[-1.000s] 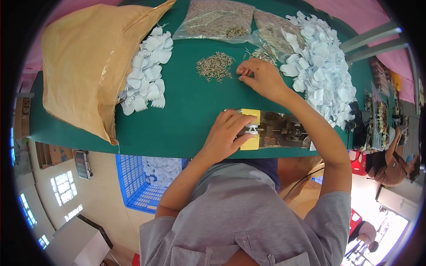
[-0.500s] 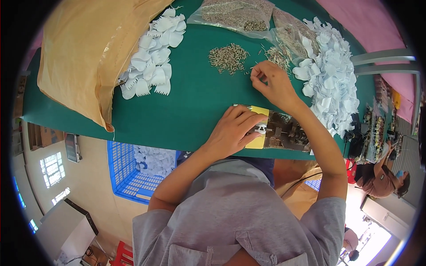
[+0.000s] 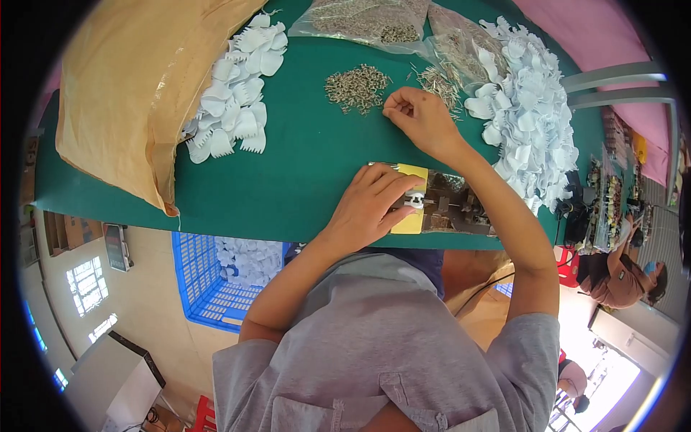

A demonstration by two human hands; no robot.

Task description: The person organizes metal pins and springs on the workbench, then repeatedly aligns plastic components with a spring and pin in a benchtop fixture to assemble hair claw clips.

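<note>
My left hand (image 3: 367, 201) curls over a white plastic piece (image 3: 414, 199), probably part of a hair claw clip, and presses it at a fixture with a yellow plate (image 3: 409, 223) and a dark metal mechanism (image 3: 453, 205). Most of the piece is hidden under the fingers. Farther out, my right hand (image 3: 425, 121) is closed in a pinch just above the table, between a pile of small metal springs (image 3: 356, 88) and a pile of thin metal pins (image 3: 440, 85). Whatever its fingertips hold is too small to make out.
White toothed clip halves (image 3: 241, 93) lie beside a large brown paper sack (image 3: 122, 93); a bigger white heap (image 3: 533, 115) is at right. Clear bags of metal parts (image 3: 367, 25) lie at the far side. A blue basket (image 3: 198, 281) stands below the table edge. Another person (image 3: 619, 277) sits at right.
The whole view has shifted slightly. My right hand has moved a little left with its fingers still pinched, staying beside the springs. My left hand keeps its place on the fixture.
</note>
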